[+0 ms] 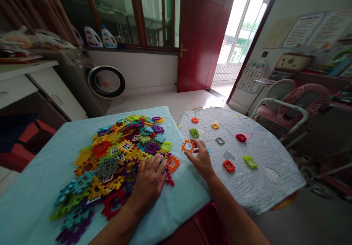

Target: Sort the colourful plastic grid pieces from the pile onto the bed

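Between the thumb and fingers of my right hand [201, 159] is an orange square interlocking tile [188, 141] with an open middle, held up near the edge where the two tables meet. My left hand [150, 177] lies palm down with its fingers stretched over the right side of a heap of colourful interlocking plastic tiles [106, 168]. Another orange tile [173, 163] lies just right of its fingertips, and a red piece [169, 179] is partly under that hand. What lies beneath my left palm is hidden.
A light blue cloth [33, 171] covers the left table. On the round grey-covered table [264, 179] several tiles lie spaced apart, among them a red tile [241, 137], a lime tile [250, 161] and a green tile [194, 133]. A pink chair [291, 106] stands right.
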The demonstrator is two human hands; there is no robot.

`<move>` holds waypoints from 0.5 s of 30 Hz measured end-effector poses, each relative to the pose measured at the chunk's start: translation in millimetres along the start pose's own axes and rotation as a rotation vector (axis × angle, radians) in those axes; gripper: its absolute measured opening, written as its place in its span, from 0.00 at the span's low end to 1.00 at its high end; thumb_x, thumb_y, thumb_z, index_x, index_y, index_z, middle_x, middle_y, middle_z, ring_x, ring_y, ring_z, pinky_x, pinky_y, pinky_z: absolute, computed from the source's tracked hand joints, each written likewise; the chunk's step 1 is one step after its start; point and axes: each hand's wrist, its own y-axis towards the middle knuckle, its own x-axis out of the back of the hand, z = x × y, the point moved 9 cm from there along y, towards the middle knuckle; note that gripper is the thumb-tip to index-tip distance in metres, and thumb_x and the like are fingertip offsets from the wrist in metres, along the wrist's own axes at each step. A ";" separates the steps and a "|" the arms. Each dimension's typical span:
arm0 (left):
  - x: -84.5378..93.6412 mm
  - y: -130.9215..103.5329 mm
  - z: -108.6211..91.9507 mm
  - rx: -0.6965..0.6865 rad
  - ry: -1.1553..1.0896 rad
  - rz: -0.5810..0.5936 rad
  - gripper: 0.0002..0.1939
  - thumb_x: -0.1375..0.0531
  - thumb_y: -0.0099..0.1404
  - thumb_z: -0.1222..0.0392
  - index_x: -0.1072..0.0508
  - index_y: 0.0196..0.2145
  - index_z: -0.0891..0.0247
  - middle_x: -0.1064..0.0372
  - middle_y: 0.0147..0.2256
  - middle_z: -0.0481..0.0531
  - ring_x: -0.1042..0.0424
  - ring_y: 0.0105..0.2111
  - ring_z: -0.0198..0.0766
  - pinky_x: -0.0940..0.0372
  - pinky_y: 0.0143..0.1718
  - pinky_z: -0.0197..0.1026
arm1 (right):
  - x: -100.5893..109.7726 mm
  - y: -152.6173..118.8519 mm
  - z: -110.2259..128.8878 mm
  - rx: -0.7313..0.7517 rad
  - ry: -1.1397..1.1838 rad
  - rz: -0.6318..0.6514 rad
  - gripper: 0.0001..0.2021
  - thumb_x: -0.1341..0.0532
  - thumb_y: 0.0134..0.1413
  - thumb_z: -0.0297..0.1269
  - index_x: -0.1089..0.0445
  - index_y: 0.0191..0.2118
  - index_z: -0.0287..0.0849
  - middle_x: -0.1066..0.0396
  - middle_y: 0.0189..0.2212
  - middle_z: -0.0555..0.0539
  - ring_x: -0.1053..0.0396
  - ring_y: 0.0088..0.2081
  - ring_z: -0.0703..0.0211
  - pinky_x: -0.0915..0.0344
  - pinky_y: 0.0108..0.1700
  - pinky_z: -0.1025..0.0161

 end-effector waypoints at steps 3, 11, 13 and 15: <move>3.3 0.4 1.3 0.039 -0.039 -0.044 0.17 0.44 0.69 0.59 0.29 0.54 0.58 0.29 0.56 0.56 0.34 0.58 0.50 0.49 0.63 0.59 | 13.9 23.4 -21.2 0.003 -0.093 0.005 0.23 0.33 0.46 0.40 0.29 0.51 0.44 0.31 0.46 0.43 0.30 0.44 0.52 0.29 0.41 0.57; 5.8 -3.9 3.9 -0.056 0.038 -0.115 0.21 0.41 0.65 0.58 0.30 0.55 0.55 0.28 0.55 0.54 0.33 0.56 0.47 0.52 0.64 0.54 | 21.1 113.4 -106.4 -0.038 -0.409 -0.039 0.19 0.36 0.47 0.47 0.26 0.42 0.40 0.26 0.37 0.41 0.30 0.39 0.49 0.33 0.47 0.53; 3.0 -4.4 4.8 -0.103 0.087 -0.118 0.22 0.40 0.63 0.57 0.29 0.55 0.55 0.27 0.54 0.53 0.32 0.55 0.46 0.53 0.65 0.52 | 20.2 135.7 -123.9 -0.076 -0.486 -0.077 0.19 0.36 0.46 0.46 0.26 0.43 0.40 0.25 0.38 0.41 0.30 0.40 0.49 0.34 0.47 0.55; -0.5 -0.6 6.0 -0.129 0.118 -0.106 0.21 0.40 0.63 0.55 0.29 0.55 0.54 0.26 0.54 0.52 0.31 0.54 0.46 0.54 0.65 0.52 | 19.7 155.0 -139.0 -0.118 -0.534 -0.118 0.19 0.36 0.46 0.45 0.26 0.44 0.40 0.25 0.39 0.40 0.29 0.42 0.49 0.34 0.48 0.56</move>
